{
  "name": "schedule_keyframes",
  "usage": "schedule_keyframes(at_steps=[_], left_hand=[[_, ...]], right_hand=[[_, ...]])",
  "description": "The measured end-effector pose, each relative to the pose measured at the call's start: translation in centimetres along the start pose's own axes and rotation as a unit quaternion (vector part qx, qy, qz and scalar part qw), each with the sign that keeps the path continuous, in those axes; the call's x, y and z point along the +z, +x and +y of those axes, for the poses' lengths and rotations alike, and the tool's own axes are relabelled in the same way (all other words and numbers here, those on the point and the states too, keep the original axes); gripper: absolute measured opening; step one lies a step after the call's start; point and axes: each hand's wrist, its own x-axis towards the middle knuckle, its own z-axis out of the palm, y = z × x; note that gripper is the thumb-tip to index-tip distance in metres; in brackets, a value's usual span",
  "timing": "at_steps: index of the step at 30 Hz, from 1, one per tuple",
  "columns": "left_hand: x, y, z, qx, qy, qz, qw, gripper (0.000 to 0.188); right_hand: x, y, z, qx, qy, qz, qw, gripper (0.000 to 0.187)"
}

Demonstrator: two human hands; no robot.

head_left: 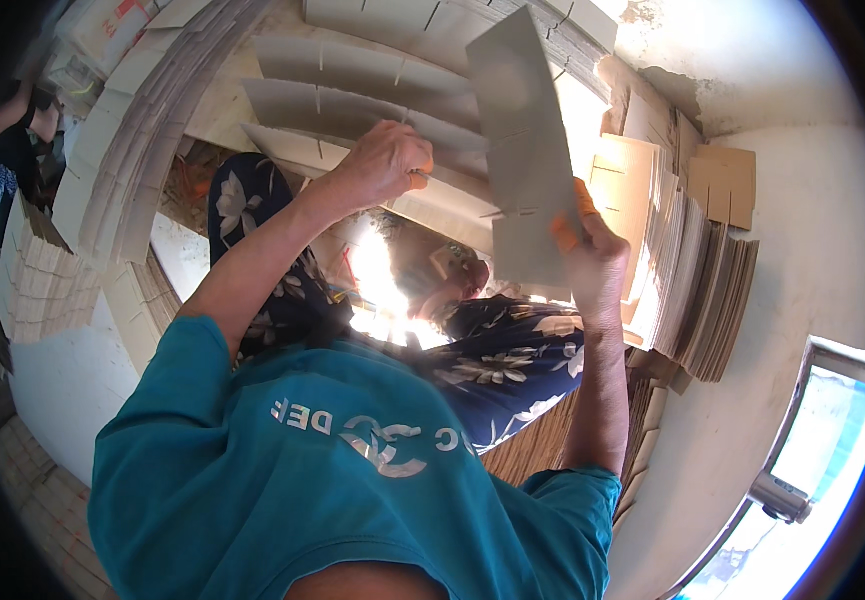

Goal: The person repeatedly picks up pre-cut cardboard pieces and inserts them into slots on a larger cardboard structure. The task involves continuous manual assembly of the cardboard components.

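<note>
The grey slotted card [525,150] rises tilted from my right hand [595,250], pinched by its lower right edge, while my left hand [385,160] curls over the slotted strips [353,108], whether gripping one I cannot tell.

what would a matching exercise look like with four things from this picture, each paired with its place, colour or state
Things
1. grey slotted panel
2. shirt
3. trousers
4. upright card stack

Descriptions
a. dark blue with pale flowers
b. beside the pale wall on the right
c. gripped by the right fingers
d. teal with pale print

Pairs: 1-c, 2-d, 3-a, 4-b
</note>
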Motion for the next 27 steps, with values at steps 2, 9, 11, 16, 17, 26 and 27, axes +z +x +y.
schedule_keyframes(at_steps=[2,9,11,16,17,26,27], left_hand=[[0.1,-0.1,0.1,0.011,0.001,0.014,1.000,0.014],[0.5,0.2,-0.2,0.015,0.000,0.027,1.000,0.015],[0.4,0.5,-0.3,0.013,0.003,0.015,1.000,0.016],[0.8,1.2,-0.5,0.020,-0.012,0.025,0.999,0.017],[1.0,1.3,-0.6,0.021,-0.011,0.031,0.999,0.016],[0.7,0.9,-1.6,-0.012,-0.027,0.036,0.999,0.014],[0.5,1.1,-1.4,-0.021,-0.031,0.025,0.999,0.015]], right_hand=[[0.5,-0.1,0.3,-0.033,-0.007,0.015,0.999,0.055],[1.0,1.3,-0.3,-0.068,-0.032,-0.015,0.997,0.039],[1.2,2.2,-0.3,-0.088,-0.016,-0.044,0.995,0.034],[2.3,4.0,0.1,-0.104,-0.022,-0.088,0.990,0.027],[2.7,4.0,0.3,-0.108,-0.009,-0.081,0.991,0.026],[3.1,2.0,0.5,-0.062,-0.031,-0.073,0.995,0.053],[3.7,1.8,1.4,-0.079,0.013,-0.058,0.995,0.056]])
